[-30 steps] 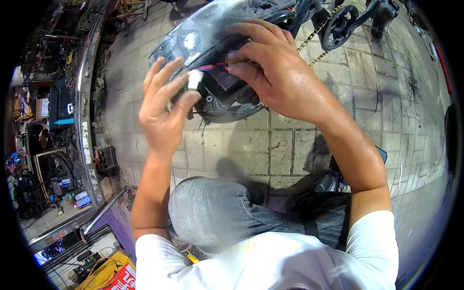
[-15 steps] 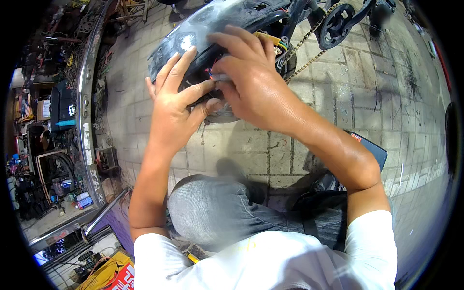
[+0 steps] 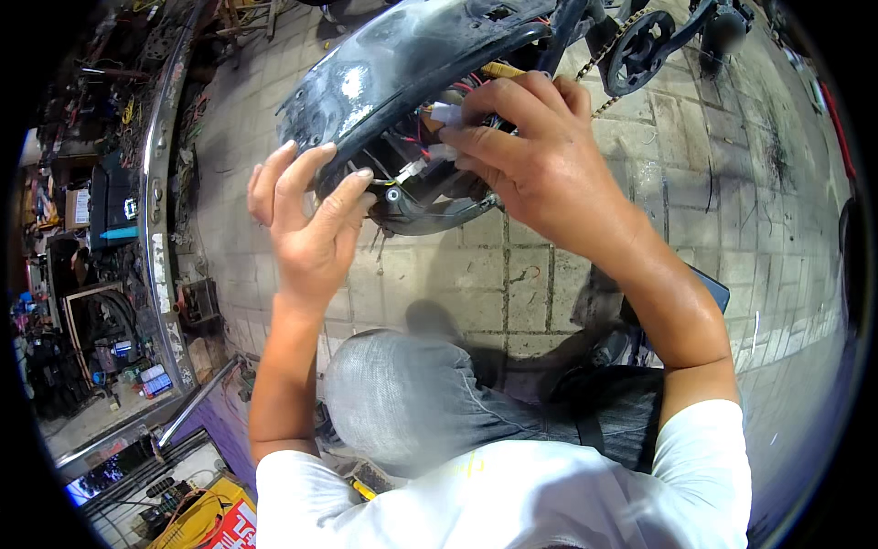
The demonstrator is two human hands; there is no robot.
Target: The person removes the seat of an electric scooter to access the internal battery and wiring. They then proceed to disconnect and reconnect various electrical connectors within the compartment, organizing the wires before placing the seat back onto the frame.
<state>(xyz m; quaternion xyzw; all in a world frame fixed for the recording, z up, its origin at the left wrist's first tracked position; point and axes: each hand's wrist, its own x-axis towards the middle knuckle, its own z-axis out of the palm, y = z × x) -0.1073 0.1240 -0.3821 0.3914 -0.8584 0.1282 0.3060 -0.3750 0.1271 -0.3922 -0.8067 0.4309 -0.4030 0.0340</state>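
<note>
A dark, worn vehicle body panel (image 3: 352, 82) arches over an opening packed with coloured wires, at the top middle. My right hand (image 3: 549, 151) reaches into this opening from the right, its fingers closed together on a pale wire connector (image 3: 445, 113), partly covered by the fingertips. A second, white connector (image 3: 412, 171) hangs lower on thin wires. My left hand (image 3: 306, 210) is by the panel's left end, fingers apart and holding nothing. Its thumb tip is close to a light wire; whether they touch, I cannot tell. A curved black part (image 3: 439, 218) with a bolt lies below the wires.
A chain (image 3: 604, 107) and a black sprocket (image 3: 637, 53) are at the upper right. Paving bricks (image 3: 540, 274) cover the ground. A metal-edged bench (image 3: 160, 238) with cluttered tools and parts runs along the left. A dark flat case (image 3: 709, 291) lies beside my right elbow.
My hands have come apart. The left moved left and down, away from the wires; the right moved right. The connectors and wires now show between them.
</note>
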